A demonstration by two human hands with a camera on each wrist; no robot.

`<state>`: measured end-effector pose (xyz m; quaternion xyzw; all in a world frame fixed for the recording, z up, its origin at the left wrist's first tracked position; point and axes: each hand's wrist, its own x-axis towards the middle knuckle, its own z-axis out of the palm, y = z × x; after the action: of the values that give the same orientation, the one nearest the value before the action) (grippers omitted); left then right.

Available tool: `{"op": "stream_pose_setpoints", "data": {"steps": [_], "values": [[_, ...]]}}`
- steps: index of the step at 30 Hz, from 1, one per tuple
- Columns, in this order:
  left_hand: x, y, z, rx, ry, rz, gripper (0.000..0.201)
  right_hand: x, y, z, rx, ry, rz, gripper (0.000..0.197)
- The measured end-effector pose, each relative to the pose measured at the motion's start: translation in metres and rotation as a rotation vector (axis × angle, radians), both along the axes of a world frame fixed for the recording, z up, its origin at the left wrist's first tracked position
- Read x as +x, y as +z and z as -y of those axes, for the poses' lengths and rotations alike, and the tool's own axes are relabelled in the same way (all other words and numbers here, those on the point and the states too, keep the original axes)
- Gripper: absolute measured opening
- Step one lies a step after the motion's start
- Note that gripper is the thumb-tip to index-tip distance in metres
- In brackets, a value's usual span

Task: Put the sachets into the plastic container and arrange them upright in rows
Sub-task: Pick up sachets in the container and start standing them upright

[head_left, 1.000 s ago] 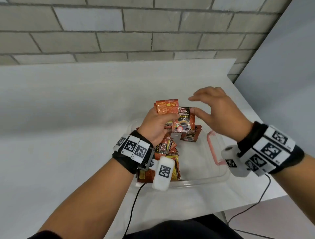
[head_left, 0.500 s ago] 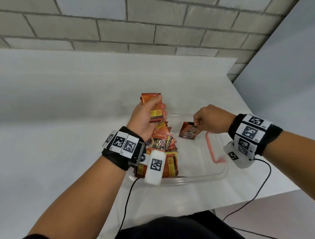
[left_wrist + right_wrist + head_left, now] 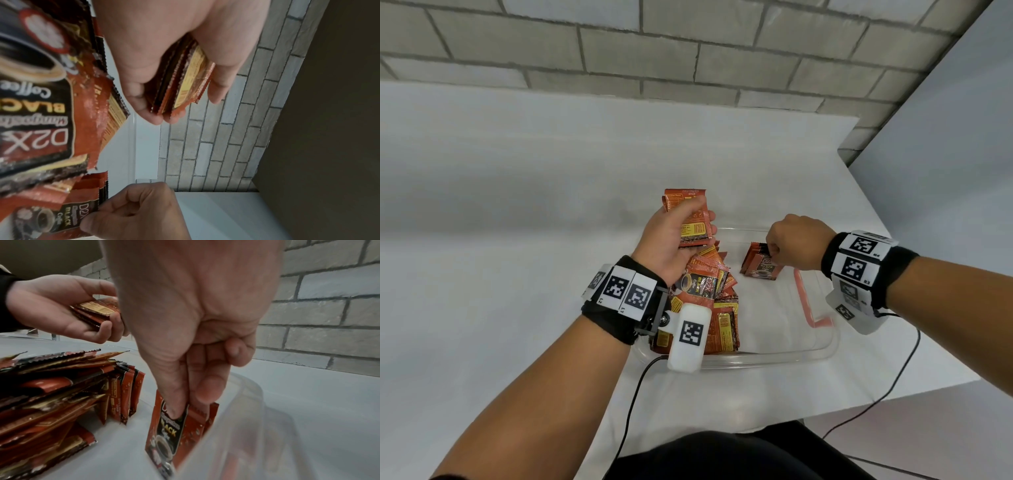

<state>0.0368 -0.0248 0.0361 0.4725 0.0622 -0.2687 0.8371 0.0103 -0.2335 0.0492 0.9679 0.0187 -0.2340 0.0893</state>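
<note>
Sachets (image 3: 705, 298) lie in a loose red-orange pile along the left side of the clear plastic container (image 3: 774, 356), which sits on the white table (image 3: 500, 240) near its right edge. Some in the pile stand on edge and lean on each other, others lie flat on top.

The left hand (image 3: 671, 240) is raised over the far left part of the container and grips a small stack (image 3: 688, 212) of sachets, thumb on one face and fingers curled round the other; the left wrist view shows several packet edges fanned between the fingers.

The right hand (image 3: 798, 243) reaches down into the far right part of the container. Its thumb and fingers pinch the top edge of a black-label sachet (image 3: 762, 267) standing upright on the container floor, with a few more sachets upright just behind it. This small group is apart from the pile, close to the right wall.

An orange strip (image 3: 808, 301) runs along the right inside of the container. A grey brick wall (image 3: 688, 51) stands behind the table.
</note>
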Motion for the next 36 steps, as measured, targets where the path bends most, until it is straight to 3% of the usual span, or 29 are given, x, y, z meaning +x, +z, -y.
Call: {"op": "stream_pose_setpoints", "data": {"steps": [16,23,26,30,36], "values": [[0.000,-0.003,0.004,0.013,-0.013,0.000,0.008,-0.005,-0.001,0.003,0.006,0.013,0.058,0.014],[-0.002,-0.003,0.009,-0.016,-0.019,-0.036,0.011,-0.008,0.011,0.015,0.099,-0.054,0.163,0.008],[-0.004,-0.002,0.012,-0.035,-0.060,-0.049,0.014,-0.012,0.021,0.020,0.253,-0.090,0.252,0.010],[-0.009,-0.001,0.019,0.068,-0.166,0.066,0.011,-0.024,0.036,0.010,0.680,-0.211,0.394,0.014],[-0.018,0.005,0.028,0.070,-0.343,0.200,0.020,-0.039,0.033,-0.006,1.052,-0.320,0.365,0.021]]}}
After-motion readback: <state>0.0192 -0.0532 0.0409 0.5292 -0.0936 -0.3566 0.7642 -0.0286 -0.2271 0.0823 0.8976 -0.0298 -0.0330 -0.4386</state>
